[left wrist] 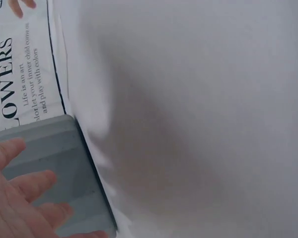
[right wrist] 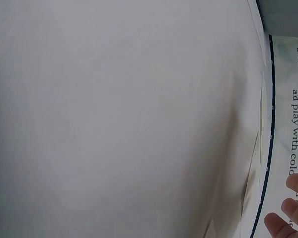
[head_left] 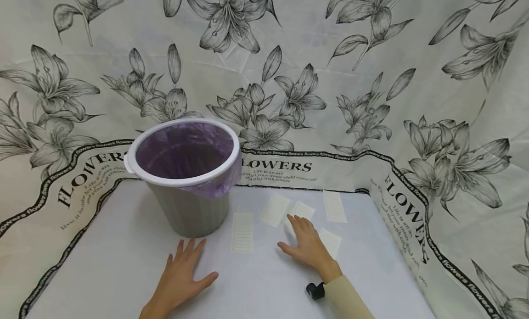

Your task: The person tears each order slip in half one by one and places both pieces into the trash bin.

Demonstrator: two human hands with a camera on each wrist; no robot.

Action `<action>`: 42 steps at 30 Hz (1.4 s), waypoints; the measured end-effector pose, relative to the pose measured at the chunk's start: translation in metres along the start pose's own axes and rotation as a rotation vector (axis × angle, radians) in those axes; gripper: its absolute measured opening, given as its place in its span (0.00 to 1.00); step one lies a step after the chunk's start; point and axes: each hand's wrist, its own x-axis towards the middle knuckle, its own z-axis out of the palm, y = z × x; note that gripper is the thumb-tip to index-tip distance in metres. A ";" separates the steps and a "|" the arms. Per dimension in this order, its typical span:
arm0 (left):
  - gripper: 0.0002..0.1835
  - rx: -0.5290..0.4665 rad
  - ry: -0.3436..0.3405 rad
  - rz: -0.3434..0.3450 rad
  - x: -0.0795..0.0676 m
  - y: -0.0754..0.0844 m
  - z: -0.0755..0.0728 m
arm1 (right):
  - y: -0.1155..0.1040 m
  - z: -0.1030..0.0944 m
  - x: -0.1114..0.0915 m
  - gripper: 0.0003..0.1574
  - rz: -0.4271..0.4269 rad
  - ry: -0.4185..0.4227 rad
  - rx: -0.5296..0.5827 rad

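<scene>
My left hand (head_left: 178, 278) is spread with straight fingers, just in front of the base of a grey trash bin (head_left: 190, 213). A purple bag (head_left: 219, 188) lines the bin, and a white rim ring (head_left: 138, 170) sits around its top. In the left wrist view, the fingers (left wrist: 35, 186) show in front of the bin's grey wall (left wrist: 54, 153). My right hand (head_left: 309, 246) hovers with loosely extended fingers over several pale lined paper slips (head_left: 274, 210), partly covering one. Nothing is visible in its grasp. Its fingertips (right wrist: 278, 225) appear at the right wrist view's lower right.
Another lined slip (head_left: 242, 232) lies between the hands, and one more slip (head_left: 334, 206) near the back edge. All are on a white table (head_left: 264, 291). Flower-printed cloth (head_left: 281, 167) rises behind and at the sides. A small black device (head_left: 315, 291) sits by the right wrist.
</scene>
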 end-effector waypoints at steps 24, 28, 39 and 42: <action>0.42 -0.068 0.126 -0.029 0.019 0.039 0.036 | -0.055 0.024 0.069 0.54 -0.143 -0.064 0.021; 0.37 -0.041 0.147 -0.035 0.027 0.043 0.038 | -0.060 0.028 0.079 0.53 -0.166 -0.057 -0.005; 0.27 -0.184 0.101 -0.118 0.042 0.048 0.043 | -0.066 0.038 0.101 0.50 -0.123 -0.121 0.007; 0.24 -0.253 0.079 -0.149 0.046 0.048 0.045 | -0.065 0.041 0.104 0.48 -0.113 -0.135 0.029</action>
